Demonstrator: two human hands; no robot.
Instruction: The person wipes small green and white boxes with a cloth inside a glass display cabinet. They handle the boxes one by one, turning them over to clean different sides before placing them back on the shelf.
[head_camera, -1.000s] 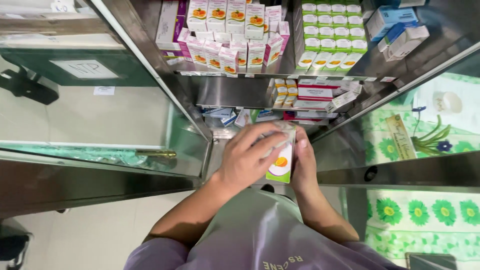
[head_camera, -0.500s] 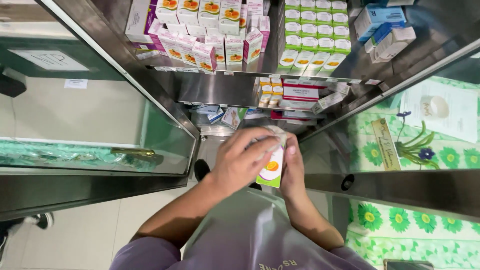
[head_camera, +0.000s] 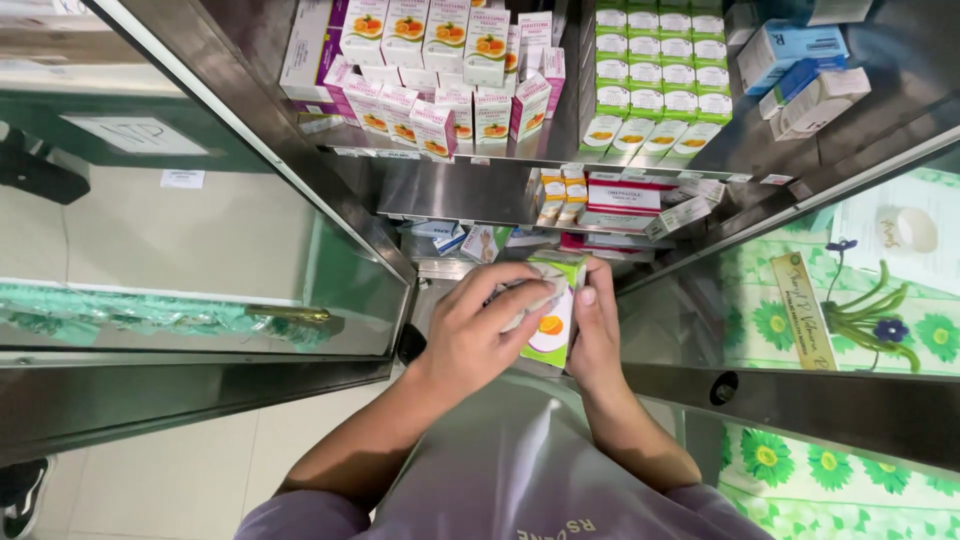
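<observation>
Both hands clamp 1 green-and-white box (head_camera: 552, 318) upright between them, left hand (head_camera: 478, 335) over its face, right hand (head_camera: 597, 330) beside.

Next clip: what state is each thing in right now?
Left hand: gripping the box, fingers over its front.
Right hand: holding the box's side.
Box: held upright between both hands.
Glass door: swung open.
Pink boxes: standing in rows, shelved.
Green boxes: stacked in rows, shelved.
</observation>
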